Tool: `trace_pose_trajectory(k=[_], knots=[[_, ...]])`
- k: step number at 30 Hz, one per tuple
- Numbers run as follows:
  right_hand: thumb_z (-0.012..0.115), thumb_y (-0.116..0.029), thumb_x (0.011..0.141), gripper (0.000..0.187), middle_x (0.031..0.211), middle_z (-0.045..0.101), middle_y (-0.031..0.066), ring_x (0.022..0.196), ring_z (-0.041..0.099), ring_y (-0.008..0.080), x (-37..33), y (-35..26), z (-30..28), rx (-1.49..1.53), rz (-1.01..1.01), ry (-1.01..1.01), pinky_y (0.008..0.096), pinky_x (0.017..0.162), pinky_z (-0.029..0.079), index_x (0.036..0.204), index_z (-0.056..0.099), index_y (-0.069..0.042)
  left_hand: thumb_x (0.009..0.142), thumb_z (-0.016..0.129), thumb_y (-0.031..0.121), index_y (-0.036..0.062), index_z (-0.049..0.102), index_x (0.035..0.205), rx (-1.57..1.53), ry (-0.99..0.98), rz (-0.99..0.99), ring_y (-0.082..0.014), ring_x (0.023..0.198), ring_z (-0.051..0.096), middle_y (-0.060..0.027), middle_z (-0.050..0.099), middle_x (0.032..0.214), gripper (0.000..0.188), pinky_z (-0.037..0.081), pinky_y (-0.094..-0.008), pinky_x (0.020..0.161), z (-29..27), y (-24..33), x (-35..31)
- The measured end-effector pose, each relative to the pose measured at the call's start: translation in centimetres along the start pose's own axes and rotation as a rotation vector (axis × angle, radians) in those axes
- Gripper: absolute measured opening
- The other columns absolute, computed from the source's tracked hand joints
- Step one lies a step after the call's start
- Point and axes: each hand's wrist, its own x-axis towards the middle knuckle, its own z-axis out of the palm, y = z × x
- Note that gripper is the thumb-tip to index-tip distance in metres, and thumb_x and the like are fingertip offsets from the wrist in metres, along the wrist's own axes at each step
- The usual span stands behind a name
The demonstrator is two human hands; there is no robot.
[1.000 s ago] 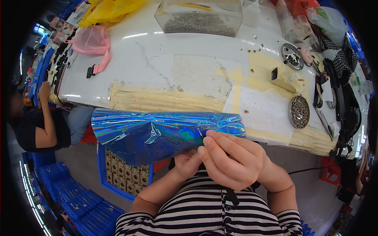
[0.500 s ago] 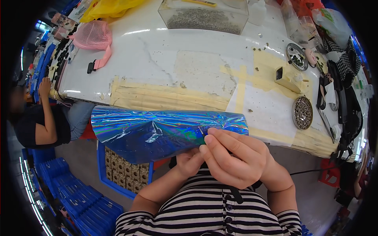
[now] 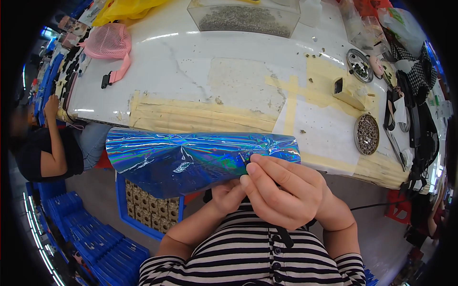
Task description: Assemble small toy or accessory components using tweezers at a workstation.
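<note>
A shiny blue iridescent sheet (image 3: 157, 164) of soft, flexible material stretches across in front of me, along the table's near edge. My left hand (image 3: 226, 196) is closed at its lower edge, with the thumb showing and the other fingers partly hidden behind the sheet and my right hand. Thumb and fingers of my right hand (image 3: 288, 193) are pinched at the sheet's right part. From those fingertips sticks a small dark piece with a thin metallic tip (image 3: 242, 156), too small to name. It is up against the sheet's surface.
On the white table (image 3: 167, 62) stand a clear box of small metal parts (image 3: 243, 20), a round dish of metal parts (image 3: 367, 134) and a taped block (image 3: 350, 94). A pink mesh pouch (image 3: 109, 43) lies far left. Below sits a blue crate (image 3: 125, 209); a person (image 3: 52, 152) sits at left.
The view has shifted slightly. Both hands keep their grip, and the small piece at my right fingertips has barely moved against the sheet.
</note>
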Motion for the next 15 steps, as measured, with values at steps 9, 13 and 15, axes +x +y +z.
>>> trace_pose_trajectory(k=[9, 13, 15], knots=[[0.064, -0.007, 0.077, 0.014, 0.093, 0.067, 0.0125, 0.088, 0.071, 0.0268, 0.0, -0.2, 0.02, 0.008, 0.024, 0.01, 0.0313, 0.072, 0.062, 0.087, 0.068, 0.002, 0.094, 0.054, 0.001, -0.0007, 0.042, 0.139, 0.018, -0.019, -0.003, -0.0229, 0.124, 0.051, -0.0149, 0.051, 0.137, 0.046, 0.042, -0.0398, 0.105, -0.23, 0.09, -0.04], [0.064, -0.008, 0.077, 0.014, 0.093, 0.067, 0.0122, 0.088, 0.07, 0.0267, -0.07, -0.14, 0.0, 0.013, 0.021, 0.001, 0.0314, 0.073, 0.062, 0.087, 0.068, 0.001, 0.095, 0.054, 0.002, -0.0008, 0.042, 0.139, 0.038, -0.023, 0.001, -0.023, 0.125, 0.051, -0.015, 0.051, 0.137, 0.046, 0.042, -0.0398, 0.105, -0.32, 0.19, 0.02], [0.064, -0.008, 0.077, 0.014, 0.093, 0.067, 0.012, 0.089, 0.07, 0.0264, -0.07, -0.1, 0.01, 0.012, 0.019, 0.002, 0.0314, 0.074, 0.062, 0.087, 0.068, 0.001, 0.095, 0.054, 0.002, -0.0009, 0.042, 0.139, 0.045, -0.029, 0.005, -0.0231, 0.125, 0.051, -0.0151, 0.051, 0.137, 0.046, 0.042, -0.0398, 0.106, -0.21, 0.23, 0.06]])
